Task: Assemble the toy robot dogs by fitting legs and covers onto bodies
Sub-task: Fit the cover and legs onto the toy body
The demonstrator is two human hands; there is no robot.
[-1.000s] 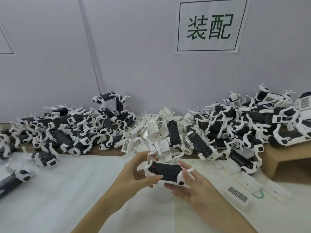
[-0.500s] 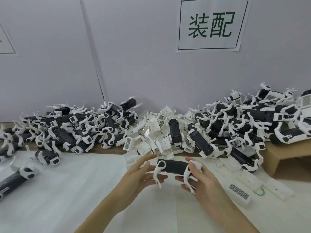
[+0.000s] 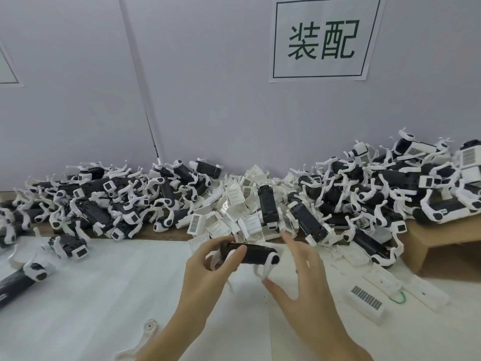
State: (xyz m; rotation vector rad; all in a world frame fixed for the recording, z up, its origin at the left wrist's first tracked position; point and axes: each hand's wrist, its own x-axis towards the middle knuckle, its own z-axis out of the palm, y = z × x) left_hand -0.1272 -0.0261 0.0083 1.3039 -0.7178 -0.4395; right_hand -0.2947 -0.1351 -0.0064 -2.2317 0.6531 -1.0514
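Your left hand [image 3: 208, 272] is pinching one black toy dog [image 3: 256, 254] above the white table [image 3: 91, 295]; your right hand [image 3: 304, 277] is hovering beside it, fingers spread, holding nothing.

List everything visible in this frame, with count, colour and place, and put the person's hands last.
toy dog in hand: one, black body with white legs, held above the table centre.
left pile: many black-and-white dogs, back left of the table.
cover pile: many white covers, back centre.
right pile: many black-and-white dogs, back right, partly on a cardboard box.
loose covers: a few, white, on the table at right.
loose leg: one, white, near front edge.
green band: one, beside the loose covers.
sign: one, white with green characters, on the wall.
table: white surface.
left hand: grips the dog's left end.
right hand: fingers spread, beside the dog's right end.
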